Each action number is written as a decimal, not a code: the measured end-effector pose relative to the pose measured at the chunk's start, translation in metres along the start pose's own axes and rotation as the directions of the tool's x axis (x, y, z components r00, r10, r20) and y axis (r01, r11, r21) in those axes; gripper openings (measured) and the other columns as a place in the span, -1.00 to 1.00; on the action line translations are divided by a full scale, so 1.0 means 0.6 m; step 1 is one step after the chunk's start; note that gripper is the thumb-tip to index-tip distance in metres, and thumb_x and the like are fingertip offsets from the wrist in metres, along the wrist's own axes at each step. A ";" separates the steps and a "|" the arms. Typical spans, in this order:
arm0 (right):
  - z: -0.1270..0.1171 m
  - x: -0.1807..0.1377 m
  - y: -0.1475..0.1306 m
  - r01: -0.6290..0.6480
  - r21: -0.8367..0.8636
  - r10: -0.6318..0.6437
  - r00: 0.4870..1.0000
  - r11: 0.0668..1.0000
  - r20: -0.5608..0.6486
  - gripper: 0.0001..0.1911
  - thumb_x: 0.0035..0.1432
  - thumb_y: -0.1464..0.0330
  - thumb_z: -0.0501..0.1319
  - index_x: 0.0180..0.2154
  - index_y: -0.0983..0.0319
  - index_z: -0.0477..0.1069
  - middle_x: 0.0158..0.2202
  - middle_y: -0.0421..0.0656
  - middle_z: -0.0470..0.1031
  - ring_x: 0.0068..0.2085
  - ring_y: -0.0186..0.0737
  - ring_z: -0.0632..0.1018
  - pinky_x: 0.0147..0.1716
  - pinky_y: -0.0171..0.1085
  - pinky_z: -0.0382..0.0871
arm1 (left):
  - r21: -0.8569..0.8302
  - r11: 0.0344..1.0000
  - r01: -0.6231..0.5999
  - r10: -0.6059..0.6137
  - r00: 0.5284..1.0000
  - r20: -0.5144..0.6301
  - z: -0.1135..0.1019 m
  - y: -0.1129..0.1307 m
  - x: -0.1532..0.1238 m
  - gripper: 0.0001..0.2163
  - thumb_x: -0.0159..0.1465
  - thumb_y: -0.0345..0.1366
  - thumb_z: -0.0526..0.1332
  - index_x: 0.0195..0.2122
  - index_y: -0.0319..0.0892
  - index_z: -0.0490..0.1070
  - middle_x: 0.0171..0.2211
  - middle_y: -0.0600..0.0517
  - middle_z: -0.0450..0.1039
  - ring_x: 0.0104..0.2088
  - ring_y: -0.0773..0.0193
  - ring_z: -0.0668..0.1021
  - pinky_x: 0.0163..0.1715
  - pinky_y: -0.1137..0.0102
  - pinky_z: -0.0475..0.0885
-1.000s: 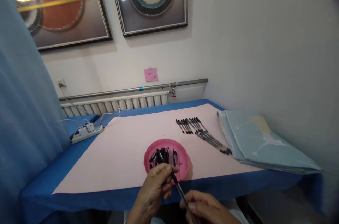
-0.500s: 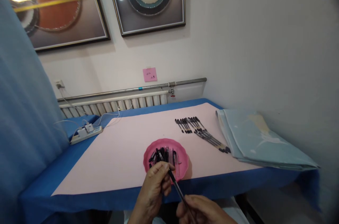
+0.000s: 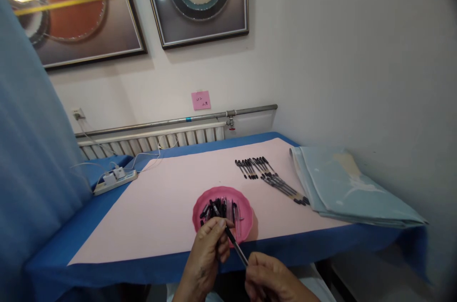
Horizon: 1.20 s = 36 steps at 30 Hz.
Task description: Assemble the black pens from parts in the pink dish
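Observation:
In front of the table's near edge, both hands are on one black pen (image 3: 240, 250) with a clear barrel. My left hand (image 3: 208, 247) pinches its upper black end between thumb and forefinger. Lower down and to the right, my right hand (image 3: 267, 277) is closed round the barrel, hiding the bottom end. Just beyond my left hand sits a pink scalloped plate (image 3: 246, 202) with black pen parts and clear tubes in it. Farther back on the right, several assembled pens (image 3: 254, 168) lie side by side, and another group of pens (image 3: 285, 189) lies slanted nearer the folded cloth.
A pink sheet (image 3: 150, 216) covers most of the blue-draped table (image 3: 124, 271). On the right lies a folded light-blue cloth (image 3: 342, 188). A power strip (image 3: 116, 182) with chargers and cables stands at the left, beside a blue curtain (image 3: 32, 116). A radiator (image 3: 178, 138) runs behind.
My right hand has shifted slightly up along the pen and its fingers now wrap more fully round it. The left hand's pinch stays nearly the same. The view has moved slightly.

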State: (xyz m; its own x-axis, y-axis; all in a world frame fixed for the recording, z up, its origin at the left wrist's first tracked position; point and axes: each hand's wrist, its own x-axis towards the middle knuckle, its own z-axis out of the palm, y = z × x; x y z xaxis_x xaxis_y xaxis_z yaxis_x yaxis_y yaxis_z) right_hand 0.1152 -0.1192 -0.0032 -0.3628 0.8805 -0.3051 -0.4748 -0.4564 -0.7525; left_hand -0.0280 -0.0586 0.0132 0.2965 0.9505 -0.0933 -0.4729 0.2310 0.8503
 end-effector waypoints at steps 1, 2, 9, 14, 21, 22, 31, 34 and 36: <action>0.001 0.000 -0.001 0.006 0.009 -0.005 1.000 1.000 -0.007 -0.69 -0.17 0.22 0.41 -0.56 0.23 0.33 -0.66 -0.30 0.44 -0.69 -0.49 0.32 -0.69 -0.48 0.01 | -0.002 1.000 -0.001 0.001 1.000 -0.002 0.000 0.000 0.000 -0.67 0.04 -0.07 0.37 -0.39 -0.27 0.46 -0.69 0.26 0.05 -0.70 0.57 0.12 -0.72 0.59 -0.03; 0.001 -0.001 -0.002 -0.002 0.015 0.002 1.000 1.000 -0.010 -0.70 -0.15 0.20 0.40 -0.52 0.23 0.35 -0.63 -0.28 0.47 -0.67 -0.48 0.35 -0.68 -0.48 0.03 | -0.003 1.000 -0.001 0.001 1.000 -0.004 -0.001 -0.001 0.001 -0.67 0.04 -0.07 0.37 -0.39 -0.27 0.46 -0.69 0.26 0.05 -0.70 0.57 0.12 -0.72 0.59 -0.03; 0.001 -0.007 -0.002 -0.044 0.005 0.044 0.999 0.999 -0.009 -0.71 -0.05 0.19 0.33 -0.51 0.30 0.41 -0.66 -0.25 0.42 -0.70 -0.49 0.33 -0.71 -0.48 0.02 | 0.000 1.000 0.000 0.000 1.000 -0.014 -0.006 -0.007 0.003 -0.68 0.04 -0.08 0.37 -0.38 -0.26 0.46 -0.70 0.27 0.04 -0.71 0.56 0.12 -0.72 0.58 -0.03; 0.003 -0.003 -0.002 -0.032 0.014 0.032 0.999 0.999 -0.015 -0.72 -0.04 0.18 0.34 -0.43 0.28 0.44 -0.60 -0.20 0.50 -0.66 -0.46 0.39 -0.68 -0.50 0.09 | -0.005 1.000 -0.009 0.009 1.000 -0.008 -0.006 -0.005 0.003 -0.67 0.04 -0.06 0.37 -0.38 -0.26 0.47 -0.69 0.26 0.06 -0.70 0.57 0.11 -0.72 0.58 -0.03; 0.001 -0.001 0.000 -0.036 0.027 0.036 0.999 0.999 -0.005 -0.76 -0.10 0.25 0.37 -0.53 0.26 0.40 -0.65 -0.24 0.46 -0.69 -0.50 0.35 -0.71 -0.51 0.02 | 0.012 1.000 -0.013 0.013 1.000 -0.018 -0.008 -0.005 0.004 -0.68 0.05 -0.07 0.36 -0.38 -0.26 0.47 -0.68 0.25 0.07 -0.70 0.56 0.14 -0.71 0.58 -0.03; 0.001 -0.001 -0.001 -0.040 0.033 0.040 0.999 0.999 -0.009 -0.77 -0.09 0.25 0.36 -0.50 0.24 0.40 -0.63 -0.25 0.48 -0.68 -0.50 0.37 -0.69 -0.52 0.05 | 0.014 1.000 -0.015 0.016 1.000 -0.020 -0.008 -0.006 0.004 -0.67 0.05 -0.06 0.36 -0.38 -0.26 0.47 -0.68 0.25 0.06 -0.70 0.56 0.13 -0.71 0.58 -0.03; 0.003 0.005 -0.001 -0.025 -0.036 0.024 0.999 0.999 -0.029 -0.80 -0.14 0.28 0.34 -0.53 0.26 0.40 -0.63 -0.23 0.47 -0.67 -0.47 0.37 -0.69 -0.47 0.04 | 0.071 0.997 -0.038 0.043 0.997 -0.062 -0.014 -0.004 0.008 -0.60 -0.01 0.01 0.36 -0.38 -0.26 0.43 -0.69 0.28 0.01 -0.69 0.55 0.09 -0.71 0.56 -0.02; -0.002 0.010 0.005 -0.002 -0.079 0.000 0.999 0.997 -0.033 -0.81 -0.21 0.35 0.36 -0.57 0.25 0.36 -0.62 -0.20 0.50 -0.63 -0.42 0.41 -0.66 -0.45 0.07 | 0.116 0.991 -0.066 0.079 0.991 -0.111 -0.020 0.006 0.020 -0.57 -0.03 0.06 0.34 -0.39 -0.25 0.41 -0.69 0.30 -0.02 -0.69 0.54 0.06 -0.71 0.55 -0.01; -0.007 0.012 0.007 0.002 -0.099 -0.005 0.999 0.995 -0.037 -0.82 -0.23 0.37 0.36 -0.58 0.26 0.37 -0.60 -0.19 0.51 -0.62 -0.42 0.40 -0.65 -0.44 0.07 | 0.171 0.982 -0.079 0.106 0.982 -0.154 -0.027 0.018 0.032 -0.58 -0.03 0.07 0.32 -0.43 -0.22 0.37 -0.70 0.30 -0.02 -0.70 0.54 0.05 -0.71 0.54 -0.02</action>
State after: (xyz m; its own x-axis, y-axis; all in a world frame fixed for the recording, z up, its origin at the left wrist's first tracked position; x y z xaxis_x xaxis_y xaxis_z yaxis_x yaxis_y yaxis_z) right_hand 0.1139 -0.1145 -0.0109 -0.3306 0.8871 -0.3221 -0.3940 -0.4399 -0.8070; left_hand -0.0408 -0.0344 0.0121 0.1138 0.9902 -0.0812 -0.3459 0.1160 0.9311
